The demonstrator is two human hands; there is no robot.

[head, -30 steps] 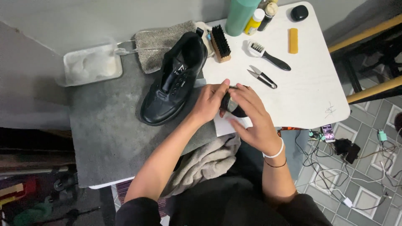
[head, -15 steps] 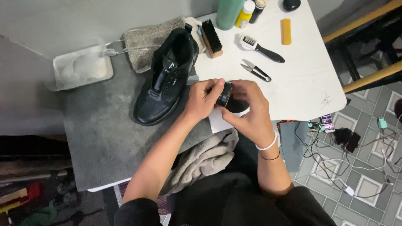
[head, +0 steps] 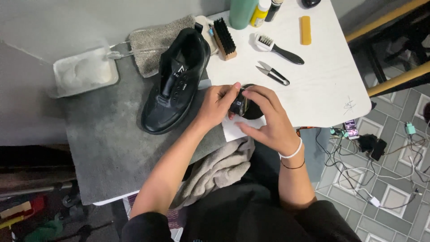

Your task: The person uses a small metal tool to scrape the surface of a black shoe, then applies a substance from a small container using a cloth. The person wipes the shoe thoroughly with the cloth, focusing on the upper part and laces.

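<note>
My left hand point(head: 216, 105) and my right hand point(head: 264, 117) both grip a small round black tin point(head: 245, 106) just above the table's near edge. The tin sits tilted between my fingers over a white sheet of paper point(head: 237, 130). A black lace-up shoe point(head: 175, 81) lies on a grey mat point(head: 107, 148) just left of my left hand, its toe pointing toward me.
A white table point(head: 322, 85) bears a wooden bristle brush point(head: 224, 38), a small black-handled brush point(head: 277, 48), small black snips point(head: 272, 74), a yellow bar point(head: 305, 30) and several bottles point(head: 251, 11). A metal tray point(head: 83, 71) and grey towel point(head: 154, 45) lie at left. A beige cloth point(head: 219, 172) rests on my lap.
The view has shifted slightly; my hands stay on the tin, and my fingers have turned around it.
</note>
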